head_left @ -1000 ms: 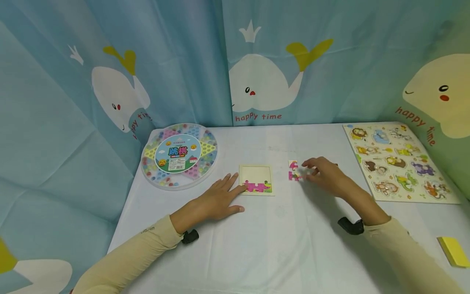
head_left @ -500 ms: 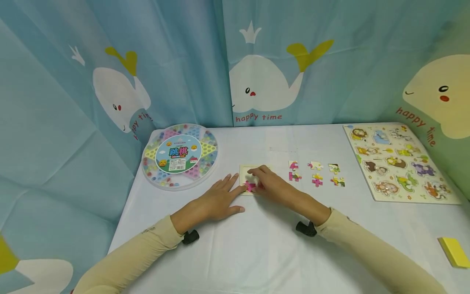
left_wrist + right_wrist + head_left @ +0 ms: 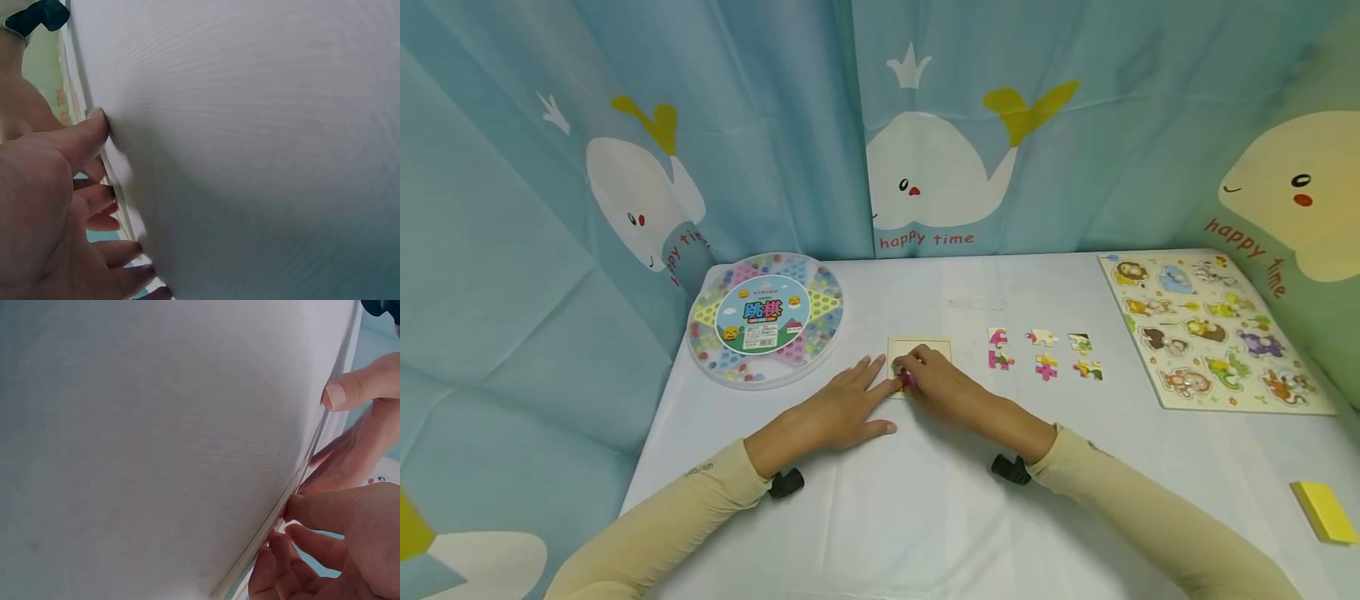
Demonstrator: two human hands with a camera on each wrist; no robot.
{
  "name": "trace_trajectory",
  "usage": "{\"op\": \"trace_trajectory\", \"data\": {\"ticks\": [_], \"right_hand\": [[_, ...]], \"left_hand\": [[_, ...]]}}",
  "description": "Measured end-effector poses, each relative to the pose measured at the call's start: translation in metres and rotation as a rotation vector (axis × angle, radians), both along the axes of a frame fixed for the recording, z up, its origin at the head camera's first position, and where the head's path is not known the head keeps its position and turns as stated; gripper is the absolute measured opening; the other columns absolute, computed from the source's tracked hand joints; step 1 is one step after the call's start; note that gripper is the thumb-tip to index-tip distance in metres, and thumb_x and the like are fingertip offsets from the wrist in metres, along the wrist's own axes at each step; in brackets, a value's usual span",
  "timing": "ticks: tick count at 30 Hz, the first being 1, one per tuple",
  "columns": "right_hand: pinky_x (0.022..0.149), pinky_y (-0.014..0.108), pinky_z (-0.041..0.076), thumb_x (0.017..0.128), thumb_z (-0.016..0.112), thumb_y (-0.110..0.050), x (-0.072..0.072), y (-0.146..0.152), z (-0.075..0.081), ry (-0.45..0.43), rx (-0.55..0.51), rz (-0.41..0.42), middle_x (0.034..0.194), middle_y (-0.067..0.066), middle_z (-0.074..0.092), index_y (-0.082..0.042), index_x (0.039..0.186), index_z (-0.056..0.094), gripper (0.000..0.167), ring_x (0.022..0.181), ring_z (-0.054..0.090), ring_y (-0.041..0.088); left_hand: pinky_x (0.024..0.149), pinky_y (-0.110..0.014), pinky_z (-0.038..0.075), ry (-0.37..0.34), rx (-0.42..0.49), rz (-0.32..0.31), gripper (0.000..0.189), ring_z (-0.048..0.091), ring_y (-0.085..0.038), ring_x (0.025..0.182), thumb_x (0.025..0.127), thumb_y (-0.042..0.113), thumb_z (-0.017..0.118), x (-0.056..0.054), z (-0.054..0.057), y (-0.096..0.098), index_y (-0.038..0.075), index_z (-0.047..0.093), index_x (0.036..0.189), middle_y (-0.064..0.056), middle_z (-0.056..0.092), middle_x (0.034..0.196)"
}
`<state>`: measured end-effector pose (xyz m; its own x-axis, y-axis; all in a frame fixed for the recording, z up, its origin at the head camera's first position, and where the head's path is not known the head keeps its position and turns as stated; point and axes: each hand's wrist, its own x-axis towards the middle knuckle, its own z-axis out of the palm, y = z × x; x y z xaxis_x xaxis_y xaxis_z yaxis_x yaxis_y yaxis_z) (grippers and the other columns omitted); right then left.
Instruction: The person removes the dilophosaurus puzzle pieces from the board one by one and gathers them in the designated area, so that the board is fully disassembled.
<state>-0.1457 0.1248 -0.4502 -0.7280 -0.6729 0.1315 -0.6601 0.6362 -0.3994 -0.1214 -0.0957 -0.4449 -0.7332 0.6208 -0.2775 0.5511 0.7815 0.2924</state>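
**A pink puzzle piece (image 3: 907, 380) between fingertips at the jigsaw tray (image 3: 891, 343)**

In the head view, I have the near-square jigsaw tray on a white-covered table (image 3: 880, 517), the pink puzzle piece low in its left part. The left hand (image 3: 842, 408) lies flat, its fingers straight and spread, index fingertip at the tray's lower left corner. The right hand (image 3: 940, 387) comes over the tray from the right, fingers bent down to the piece. I judge this the key relation: the piece lies just right of the left index fingertip, right under the right fingertips, both hands equally close. The piece is mostly covered, so I can't read its long axis. Six loose jigsaw pieces (image 3: 1046, 367) lie in two rows right of the tray, nearer the right hand. Well apart are a Chinese checkers set (image 3: 765, 321), an animal puzzle board (image 3: 1213, 402) and a yellow block (image 3: 1324, 512).

In the left wrist view, I see the left hand up close, thumb held away from its extended fingers, with the right hand's fingertips behind it.

In the right wrist view, the right thumb and curled fingers nearly meet beside a pale edge, probably the tray's. I cannot tell whether they pinch the piece or only press it.
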Motion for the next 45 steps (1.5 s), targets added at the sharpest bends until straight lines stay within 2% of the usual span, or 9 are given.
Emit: {"op": "trace_trajectory", "data": {"ticks": [9, 20, 29, 37, 45], "right_hand": [[0.096, 0.043, 0.058, 0.096, 0.072, 0.003, 0.003, -0.0021, 0.0015, 0.015, 0.057, 0.002, 0.118, 0.019, 0.062, 0.0, 0.129, 0.062, 0.035, 0.106, 0.064, 0.032], [0.103, 0.047, 0.055, 0.1, 0.068, 0.0, 0.0015, -0.003, 0.0061, -0.094, 0.067, -0.019, 0.125, 0.02, 0.059, 0.001, 0.131, 0.061, 0.032, 0.111, 0.063, 0.032], [0.103, 0.044, 0.056, 0.099, 0.068, 0.003, -0.002, -0.0028, 0.0039, -0.1, 0.037, -0.02, 0.123, 0.02, 0.057, 0.003, 0.127, 0.062, 0.029, 0.11, 0.063, 0.03], [0.097, 0.043, 0.058, 0.099, 0.07, 0.002, -0.004, 0.0013, 0.0037, -0.152, -0.017, -0.033, 0.117, 0.016, 0.056, -0.003, 0.121, 0.064, 0.023, 0.105, 0.064, 0.027], [0.083, 0.037, 0.056, 0.098, 0.07, 0.002, -0.0061, 0.0053, 0.0075, -0.137, -0.066, 0.003, 0.099, 0.006, 0.061, -0.01, 0.114, 0.064, 0.02, 0.09, 0.06, 0.018]], "left_hand": [[0.129, -0.052, 0.026, 0.011, -0.008, 0.004, 0.077, 0.017, -0.038, 0.162, 0.106, 0.055, 0.058, 0.0032, 0.0013, -0.0024, 0.016, 0.032, 0.167, -0.017, 0.016, 0.176], [0.129, -0.051, 0.026, 0.029, 0.014, 0.013, 0.08, 0.019, -0.037, 0.162, 0.107, 0.053, 0.056, 0.0068, -0.0019, -0.0049, 0.012, 0.028, 0.168, -0.015, 0.017, 0.176], [0.128, -0.051, 0.028, 0.042, 0.026, 0.003, 0.078, 0.022, -0.039, 0.161, 0.106, 0.051, 0.058, 0.0071, 0.0, -0.0055, 0.007, 0.033, 0.165, -0.018, 0.022, 0.174], [0.129, -0.052, 0.027, 0.028, 0.03, 0.009, 0.079, 0.02, -0.038, 0.161, 0.106, 0.052, 0.058, 0.0066, 0.0003, -0.0055, 0.008, 0.031, 0.166, -0.018, 0.02, 0.175], [0.128, -0.053, 0.027, 0.026, 0.035, 0.011, 0.079, 0.021, -0.039, 0.161, 0.106, 0.052, 0.059, 0.0069, -0.0004, -0.0057, 0.009, 0.031, 0.166, -0.018, 0.021, 0.175]]}}
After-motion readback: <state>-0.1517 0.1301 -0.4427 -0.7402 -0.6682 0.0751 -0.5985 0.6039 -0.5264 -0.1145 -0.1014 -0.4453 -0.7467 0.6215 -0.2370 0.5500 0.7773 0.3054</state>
